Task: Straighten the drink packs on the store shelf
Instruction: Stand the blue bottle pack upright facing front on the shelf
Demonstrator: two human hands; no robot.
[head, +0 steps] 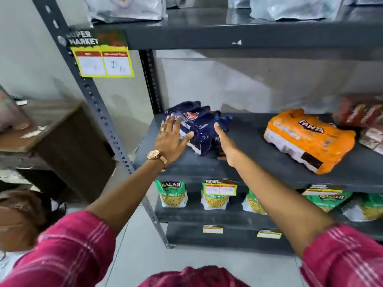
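— What's on that grey shelf?

— From my head camera: a dark blue drink pack lying askew at the left end, an orange Fanta pack tilted well to its right.

— And your hands?

— My left hand lies spread flat on the blue pack's left side; my right hand stands open, edge-on, against its right side.

Pale plastered wall behind a grey slotted-steel shelving unit; brown wooden cabinet at left; light grey tiled floor; soft, even lighting
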